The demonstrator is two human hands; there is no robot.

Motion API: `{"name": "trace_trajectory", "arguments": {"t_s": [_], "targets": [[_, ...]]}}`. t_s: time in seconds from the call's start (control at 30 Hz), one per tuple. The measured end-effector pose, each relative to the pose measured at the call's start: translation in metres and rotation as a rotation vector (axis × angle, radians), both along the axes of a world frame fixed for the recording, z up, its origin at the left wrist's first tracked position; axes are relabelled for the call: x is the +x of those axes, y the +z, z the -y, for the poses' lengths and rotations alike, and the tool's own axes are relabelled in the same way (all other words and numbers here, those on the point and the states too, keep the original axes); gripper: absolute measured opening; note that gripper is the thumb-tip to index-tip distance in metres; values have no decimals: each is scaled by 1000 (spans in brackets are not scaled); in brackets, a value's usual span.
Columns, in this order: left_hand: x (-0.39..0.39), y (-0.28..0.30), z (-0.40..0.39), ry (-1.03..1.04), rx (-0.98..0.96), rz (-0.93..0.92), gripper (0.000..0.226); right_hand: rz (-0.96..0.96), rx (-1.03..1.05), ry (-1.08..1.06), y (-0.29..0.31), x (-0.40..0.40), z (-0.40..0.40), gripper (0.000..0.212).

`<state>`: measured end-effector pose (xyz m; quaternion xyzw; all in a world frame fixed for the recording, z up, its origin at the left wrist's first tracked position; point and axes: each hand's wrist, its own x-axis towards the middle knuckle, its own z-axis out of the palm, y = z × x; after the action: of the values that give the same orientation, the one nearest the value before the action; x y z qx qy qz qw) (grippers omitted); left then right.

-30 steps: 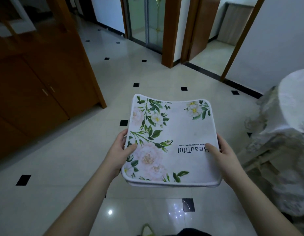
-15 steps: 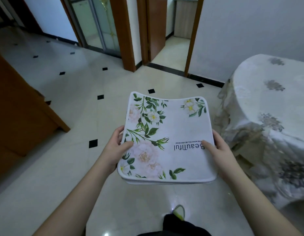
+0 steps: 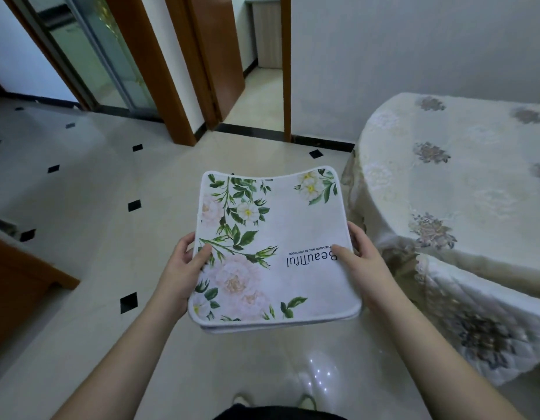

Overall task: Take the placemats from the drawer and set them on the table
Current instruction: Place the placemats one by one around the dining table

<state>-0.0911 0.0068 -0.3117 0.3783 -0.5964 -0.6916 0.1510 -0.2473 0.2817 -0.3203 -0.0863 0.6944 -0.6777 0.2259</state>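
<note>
Placemats (image 3: pixel 274 253) stack: soft, sags mid-span; left hand (image 3: pixel 184 268), right hand (image 3: pixel 361 265) pinch opposite side edges, desk (image 3: pixel 444 183) near.

placemats (image 3: pixel 274 253): lower ones hidden under the top one, count unclear | left hand (image 3: pixel 179 271), right hand (image 3: pixel 364 268): fingers hidden beneath stack | bench (image 3: pixel 444 183): cut off at right edge | cabinet (image 3: pixel 17 286): cut off at left edge
</note>
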Motion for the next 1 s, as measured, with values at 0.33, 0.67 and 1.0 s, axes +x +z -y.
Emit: {"name": "trace_trajectory", "arguments": {"t_s": [0.33,0.67,1.0], "targets": [[-87,-17,42,-67,35,-12,37,15,55,-71,-11,-72,36,50],[-185,-30,155,-137,34,-21,40,8,131,-90,-12,-160,144,47],[-287,-33,215,-244,23,-6,43,42,165,-196,-11,-234,192,47]]}}
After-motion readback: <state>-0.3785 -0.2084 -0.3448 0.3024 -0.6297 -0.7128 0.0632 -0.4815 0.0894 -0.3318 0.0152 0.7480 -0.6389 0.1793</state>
